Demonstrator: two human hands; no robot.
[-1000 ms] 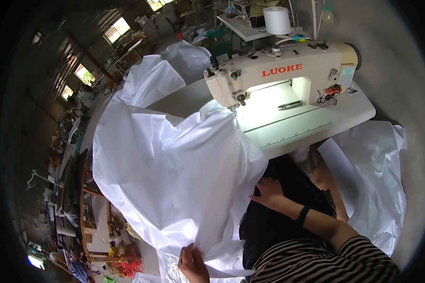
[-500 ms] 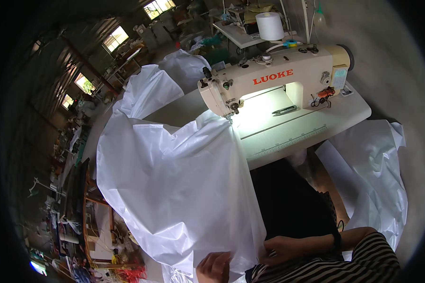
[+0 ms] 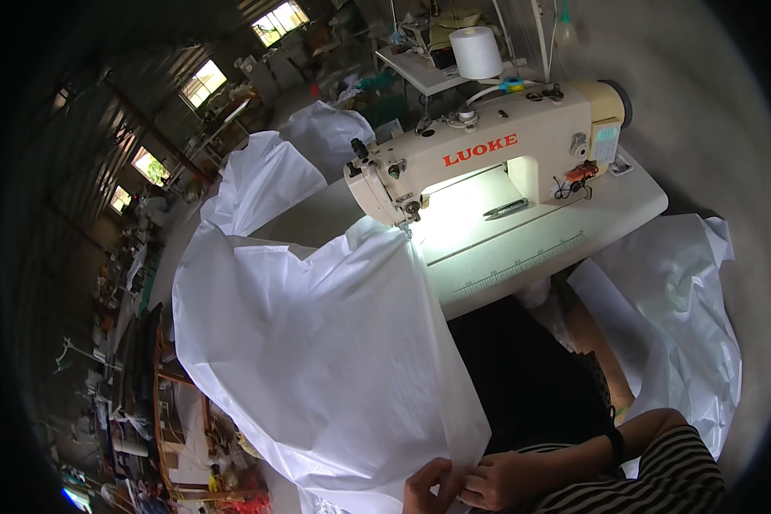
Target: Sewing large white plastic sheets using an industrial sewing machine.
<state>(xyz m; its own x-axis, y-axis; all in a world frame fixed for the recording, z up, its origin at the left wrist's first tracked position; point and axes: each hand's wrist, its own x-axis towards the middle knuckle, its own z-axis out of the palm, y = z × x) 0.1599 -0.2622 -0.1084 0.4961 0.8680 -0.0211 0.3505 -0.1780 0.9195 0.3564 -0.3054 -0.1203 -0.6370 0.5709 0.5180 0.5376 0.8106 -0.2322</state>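
A large sheet of white, slightly shiny fabric (image 3: 317, 343) hangs from the sewing machine's needle area down to my lap. Its near right corner lies between my two hands at the lower edge. My left hand (image 3: 428, 487) is closed, its fingers bent on the fabric edge. Right beside it, my right hand (image 3: 497, 480) pinches the same edge, with the forearm coming in from the right. The cream sewing machine (image 3: 480, 146) stands beyond, its lamp lit over the needle. The fabric's far end is under the presser foot; the exact contact is too small to tell.
On the machine's table (image 3: 522, 265) lie a pair of small thread snips (image 3: 505, 208). A white thread cone (image 3: 476, 53) stands behind. More white fabric (image 3: 660, 317) hangs at the right, and another heap (image 3: 261, 180) sits at the far left. A wooden frame (image 3: 180, 437) stands at left.
My left hand has moved right and come up against my right hand. The fabric's near edge has been drawn along and lies smoother. The view has shifted slightly.
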